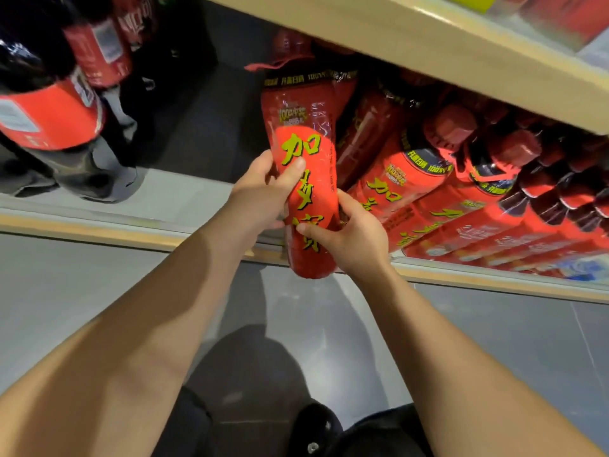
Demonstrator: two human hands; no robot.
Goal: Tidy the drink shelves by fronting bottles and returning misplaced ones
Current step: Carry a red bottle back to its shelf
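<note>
Currently fronting/returning | both hands on red bottle (304, 179): left hand (263, 189) grips mid-label, right hand (349, 235) grips lower body | bottle at front lip of lower shelf (494, 278), beside matching row (428, 199) | next: likely seat upright, label out

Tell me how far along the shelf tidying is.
Done: the Jiaduobao bottles on the right sit packed, labels outward. In hand: left hand and right hand grip one matching bottle over the shelf edge. Left: seating it beside that row; the cola bottles far left are too blurred to judge.
</note>
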